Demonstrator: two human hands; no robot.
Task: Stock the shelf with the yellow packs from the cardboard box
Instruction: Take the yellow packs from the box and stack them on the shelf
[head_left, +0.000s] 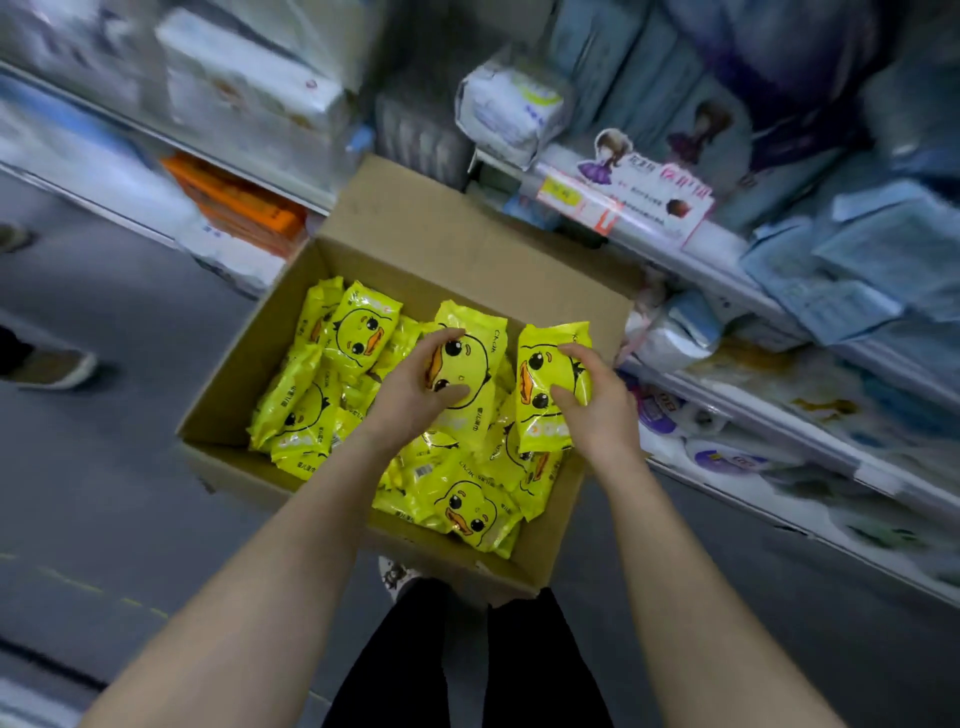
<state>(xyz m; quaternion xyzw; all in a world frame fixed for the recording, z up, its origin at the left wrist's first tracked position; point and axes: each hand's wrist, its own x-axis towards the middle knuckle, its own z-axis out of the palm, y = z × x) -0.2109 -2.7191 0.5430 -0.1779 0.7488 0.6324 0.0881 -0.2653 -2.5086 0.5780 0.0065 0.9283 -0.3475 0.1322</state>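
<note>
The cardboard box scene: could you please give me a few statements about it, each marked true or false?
1. The left hand grips a duck-printed yellow pack. True.
2. The right hand hangs empty. False: it grips a second yellow pack.
3. The cardboard box is closed. False: its flaps are open and many loose packs lie inside.
4. Stocked shelves stand to the right of the box. True.
</note>
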